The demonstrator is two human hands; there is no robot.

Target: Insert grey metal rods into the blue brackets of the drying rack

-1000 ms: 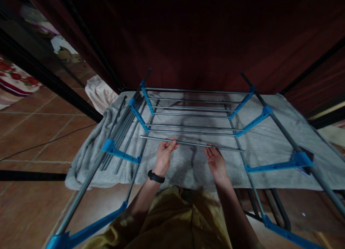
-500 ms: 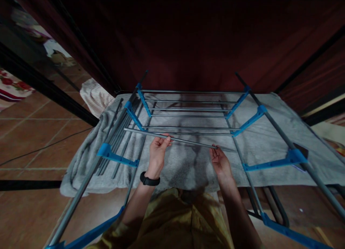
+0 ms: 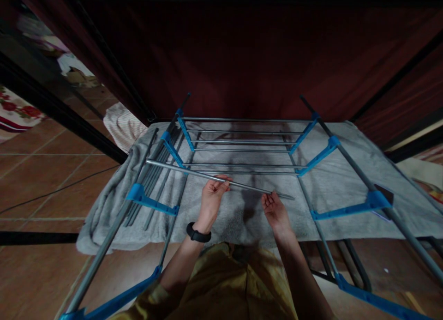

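Observation:
A thin grey metal tube (image 3: 194, 173) slants across the middle, its left end higher. My left hand (image 3: 213, 195), with a black band at the wrist, pinches it near its centre between thumb and fingers. Closer to the tube's right end, my right hand (image 3: 275, 211) has its fingertips closed on it. Around both hands stands a rack frame with grey side poles and blue plastic brackets (image 3: 152, 203). Several crossbars (image 3: 242, 150) span the far brackets. The near blue bracket (image 3: 349, 211) on the right carries no bar.
Several loose grey tubes (image 3: 148, 181) lie on the grey blanket (image 3: 263, 227) at the left. A dark flat object (image 3: 384, 195) rests behind the right pole. Dark red curtains (image 3: 242, 57) hang at the back between black posts. Tiled floor (image 3: 44, 186) shows at left.
The tube has shifted left and its left end now lies past the left bracket. My left hand moved slightly right along it, and my right hand moved a little left.

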